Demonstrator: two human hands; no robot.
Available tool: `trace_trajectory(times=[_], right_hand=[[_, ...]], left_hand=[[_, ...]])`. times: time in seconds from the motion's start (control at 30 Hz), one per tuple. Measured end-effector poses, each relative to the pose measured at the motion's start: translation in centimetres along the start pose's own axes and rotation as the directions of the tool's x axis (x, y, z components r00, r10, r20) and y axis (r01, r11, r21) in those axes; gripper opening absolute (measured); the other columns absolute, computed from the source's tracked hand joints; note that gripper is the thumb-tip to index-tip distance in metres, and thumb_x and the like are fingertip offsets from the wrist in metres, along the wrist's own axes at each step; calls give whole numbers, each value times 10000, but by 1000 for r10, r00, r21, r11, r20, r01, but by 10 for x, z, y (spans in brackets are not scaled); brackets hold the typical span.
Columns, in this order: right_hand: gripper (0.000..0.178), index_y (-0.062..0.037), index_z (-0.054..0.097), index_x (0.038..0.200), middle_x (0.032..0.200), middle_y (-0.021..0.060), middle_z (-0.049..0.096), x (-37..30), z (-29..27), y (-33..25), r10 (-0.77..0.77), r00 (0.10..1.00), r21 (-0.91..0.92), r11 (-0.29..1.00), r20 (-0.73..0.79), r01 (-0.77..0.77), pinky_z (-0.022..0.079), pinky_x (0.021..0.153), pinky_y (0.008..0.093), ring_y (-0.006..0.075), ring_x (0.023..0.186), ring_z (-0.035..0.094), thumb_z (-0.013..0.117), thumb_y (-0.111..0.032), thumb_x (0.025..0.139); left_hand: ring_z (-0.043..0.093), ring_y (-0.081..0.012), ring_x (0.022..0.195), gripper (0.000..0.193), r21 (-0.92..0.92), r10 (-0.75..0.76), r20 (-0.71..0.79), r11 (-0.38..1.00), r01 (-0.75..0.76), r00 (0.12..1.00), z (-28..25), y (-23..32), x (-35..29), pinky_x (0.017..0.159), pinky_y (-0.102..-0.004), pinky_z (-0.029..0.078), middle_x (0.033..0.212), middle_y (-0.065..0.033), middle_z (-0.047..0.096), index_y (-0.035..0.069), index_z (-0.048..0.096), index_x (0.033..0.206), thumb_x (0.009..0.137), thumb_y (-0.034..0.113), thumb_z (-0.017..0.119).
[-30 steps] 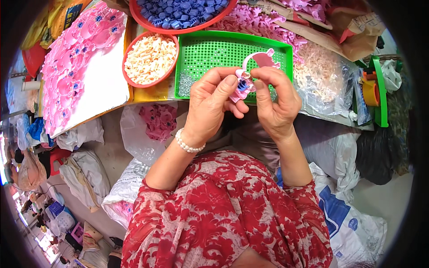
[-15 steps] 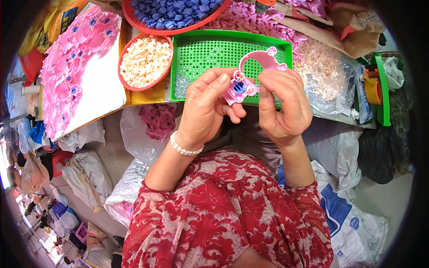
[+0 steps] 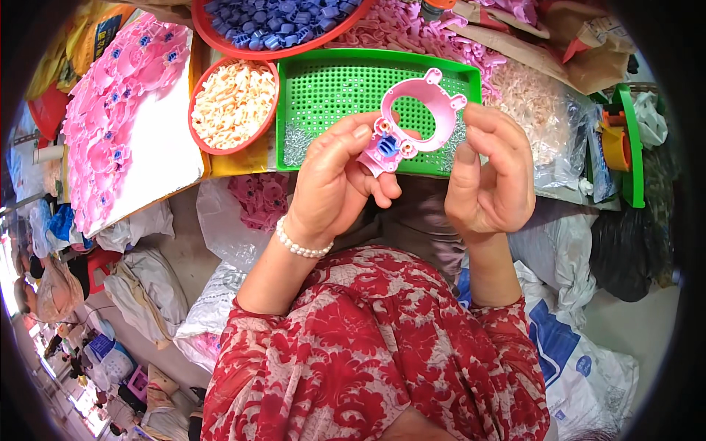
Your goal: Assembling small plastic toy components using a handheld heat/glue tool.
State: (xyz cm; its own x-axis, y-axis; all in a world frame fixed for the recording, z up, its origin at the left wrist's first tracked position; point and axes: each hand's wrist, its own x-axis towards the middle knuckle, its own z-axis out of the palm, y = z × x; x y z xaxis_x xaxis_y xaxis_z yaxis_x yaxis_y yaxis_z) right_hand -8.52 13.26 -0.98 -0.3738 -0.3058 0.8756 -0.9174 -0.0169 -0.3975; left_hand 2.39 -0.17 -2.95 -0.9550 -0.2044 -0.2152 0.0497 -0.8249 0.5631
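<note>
My left hand (image 3: 334, 180) grips a pink plastic ring-shaped part (image 3: 419, 117) by its lower end, where a small blue piece (image 3: 387, 147) sits between two white-centred holes. My right hand (image 3: 493, 173) is beside it with fingers curled and the thumb upright, just off the ring's right edge; whether it touches the ring is hard to tell. Both hands hover above the near edge of a green perforated tray (image 3: 331, 84) with small metal bits along its rim.
A red bowl of cream-coloured pieces (image 3: 234, 103) sits left of the tray, a red basin of blue pieces (image 3: 279, 29) behind it. Assembled pink parts lie on a white board (image 3: 118, 125) at left. Loose pink parts, clear bags (image 3: 551, 117) and sacks surround.
The pink ring has been lifted and tilted upright in my left hand. My right hand has drawn back from it to the right, its fingers no longer pinching the part.
</note>
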Motion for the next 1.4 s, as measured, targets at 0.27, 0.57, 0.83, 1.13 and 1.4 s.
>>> trace_trajectory(times=[0.27,0.57,0.83,1.13,1.4], right_hand=[[139,31,607,891,912,179,624,-4,7,11,120,992,-21,993,35,-119,512,717,336,288,828,623,636,15,755],[116,27,606,889,933,176,628,-6,9,13,173,984,57,983,43,-175,505,747,329,273,852,626,636,3,779],[91,28,600,873,933,173,629,-4,9,15,238,971,116,964,36,-241,498,756,322,260,858,624,626,16,786],[192,44,553,1023,1020,160,603,15,0,20,288,937,105,944,197,-312,449,857,319,230,950,581,575,24,834],[480,48,459,1193,1128,178,559,81,14,39,286,955,67,954,75,-291,427,901,356,269,1047,552,665,-116,792]], left_hand=[[629,-236,577,357,-49,4,25,999,-2,1000,-1,2,1,462,-282,551,943,-183,615,-86,442,1193,950,172,399],[634,-209,592,352,40,33,-3,999,-33,999,2,6,-1,478,-282,559,947,-171,616,-69,458,1196,949,181,428],[640,-195,609,353,76,81,-30,994,-78,996,6,8,0,497,-271,561,952,-158,620,-45,473,1211,938,178,465],[650,-188,646,319,182,4,-85,983,11,996,2,13,-10,535,-254,556,937,-131,621,-29,467,1200,919,122,472],[661,-226,637,313,149,83,-76,986,-71,994,-2,23,-13,547,-288,564,956,-160,630,-34,478,1185,915,123,465]])
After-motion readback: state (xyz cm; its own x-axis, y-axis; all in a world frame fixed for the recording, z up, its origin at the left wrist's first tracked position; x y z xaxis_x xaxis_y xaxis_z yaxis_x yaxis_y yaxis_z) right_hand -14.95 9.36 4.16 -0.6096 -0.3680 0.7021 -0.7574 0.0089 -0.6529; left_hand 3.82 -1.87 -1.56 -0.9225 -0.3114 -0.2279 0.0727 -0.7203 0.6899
